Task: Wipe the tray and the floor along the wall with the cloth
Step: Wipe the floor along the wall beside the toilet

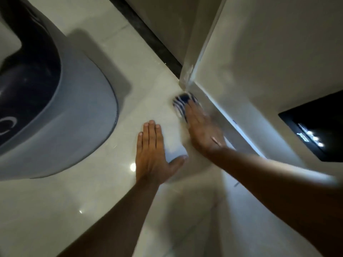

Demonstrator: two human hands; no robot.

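Observation:
A blue-and-white striped cloth [181,102] lies on the pale glossy floor [104,191], right at the foot of the wall corner [185,80]. My right hand [202,130] presses flat on the cloth's near part, fingers stretched toward the corner; hand and cloth are blurred. My left hand [154,153] rests flat on the floor tiles to the left, fingers together, thumb out, holding nothing. No tray can be made out with certainty.
A large grey-and-dark rounded object [61,112] fills the left side, standing on the floor. A white wall [259,71] runs along the right, with a dark recessed panel [319,127]. A dark strip [148,32] runs along the far wall's base.

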